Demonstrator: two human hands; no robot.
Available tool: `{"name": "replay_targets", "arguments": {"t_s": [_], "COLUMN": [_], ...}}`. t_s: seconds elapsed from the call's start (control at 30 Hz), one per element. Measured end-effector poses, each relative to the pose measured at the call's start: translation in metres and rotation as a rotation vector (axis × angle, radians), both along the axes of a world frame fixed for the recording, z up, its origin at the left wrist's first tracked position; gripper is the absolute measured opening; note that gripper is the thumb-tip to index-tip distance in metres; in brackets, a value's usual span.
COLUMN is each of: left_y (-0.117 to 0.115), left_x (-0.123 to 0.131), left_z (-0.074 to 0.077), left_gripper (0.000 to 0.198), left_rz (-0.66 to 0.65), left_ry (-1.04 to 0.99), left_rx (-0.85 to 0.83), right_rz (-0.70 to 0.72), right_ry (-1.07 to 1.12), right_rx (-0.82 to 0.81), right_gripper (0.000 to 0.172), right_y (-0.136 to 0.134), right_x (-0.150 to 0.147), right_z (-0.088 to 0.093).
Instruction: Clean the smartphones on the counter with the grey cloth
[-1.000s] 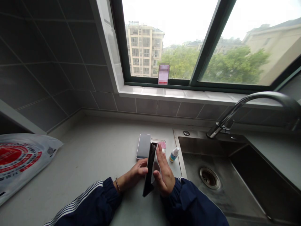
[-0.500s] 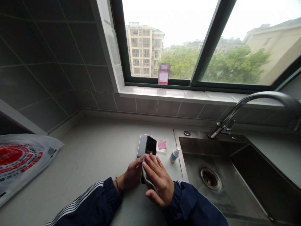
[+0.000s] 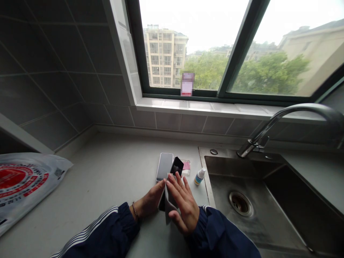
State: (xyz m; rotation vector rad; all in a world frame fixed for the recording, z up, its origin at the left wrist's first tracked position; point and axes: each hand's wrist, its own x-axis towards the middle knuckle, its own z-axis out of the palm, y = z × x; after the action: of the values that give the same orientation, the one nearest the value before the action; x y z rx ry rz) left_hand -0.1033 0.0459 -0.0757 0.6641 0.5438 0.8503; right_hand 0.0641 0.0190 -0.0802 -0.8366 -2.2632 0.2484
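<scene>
My left hand [image 3: 150, 200] grips a black phone [image 3: 176, 166] from the left side, holding it tilted above the grey counter [image 3: 107, 186]. My right hand [image 3: 181, 200] lies over the phone's face with fingers stretched, pressing a grey cloth [image 3: 168, 208] against it. Just behind lies a second phone with a pale grey screen [image 3: 164, 166] flat on the counter. A clear case with a pink card [image 3: 186, 166] lies behind the black phone. A small white spray bottle with a blue label [image 3: 199, 176] stands to the right.
A steel sink [image 3: 258, 200] with a curved tap [image 3: 282, 122] fills the right side. A white plastic bag with red print [image 3: 24, 182] lies at the left. Dark tiled walls and a window sill [image 3: 215, 107] close the back.
The black phone went from edge-up to screen-up, then tilted right. My right hand moved from its right side onto its face with the cloth.
</scene>
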Motion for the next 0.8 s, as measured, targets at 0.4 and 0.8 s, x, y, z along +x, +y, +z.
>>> {"name": "replay_targets", "arguments": {"t_s": [0.4, 0.8], "left_y": [0.002, 0.003], "left_x": [0.001, -0.003], "left_z": [0.001, -0.002], "left_gripper": [0.052, 0.056], "left_rz": [-0.181, -0.272], "left_ry": [0.019, 0.074], "left_rx": [0.24, 0.183], "right_rz": [-0.194, -0.293], "right_ry": [0.149, 0.25], "right_rx": [-0.008, -0.085], "right_gripper": [0.07, 0.07], "right_y": [0.004, 0.013], "right_x": [-0.002, 0.002], "right_z": [-0.01, -0.014]}}
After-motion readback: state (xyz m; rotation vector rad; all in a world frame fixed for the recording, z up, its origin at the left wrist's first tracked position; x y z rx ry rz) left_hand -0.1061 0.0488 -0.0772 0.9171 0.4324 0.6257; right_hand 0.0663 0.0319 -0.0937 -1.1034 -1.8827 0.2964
